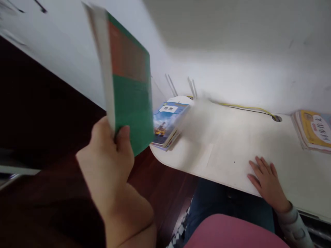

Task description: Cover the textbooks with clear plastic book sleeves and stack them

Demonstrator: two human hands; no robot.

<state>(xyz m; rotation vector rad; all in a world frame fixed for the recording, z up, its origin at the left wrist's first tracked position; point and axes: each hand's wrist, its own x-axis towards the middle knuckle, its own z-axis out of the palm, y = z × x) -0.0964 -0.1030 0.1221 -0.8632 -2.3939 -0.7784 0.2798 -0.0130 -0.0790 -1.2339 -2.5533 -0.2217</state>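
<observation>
My left hand (108,155) is raised at the left, its thumb on the front of a green book (133,110) with an orange-red band. The book is upright, spine edge and pages blurred, and off the desk. Palm down on the white desk (222,151), my right hand (267,182) lies with fingers spread and holds nothing. Just beyond the green book, a small stack of books (169,122) sits at the desk's rounded left end; its top cover is blue with a white label.
A yellow-covered book pile (314,129) lies at the desk's right. Near the wall, a yellow cable (245,107) runs to a round cable hole (277,118). Upright antenna-like rods (192,88) stand at the back left. Dark floor (160,186) shows below the desk edge.
</observation>
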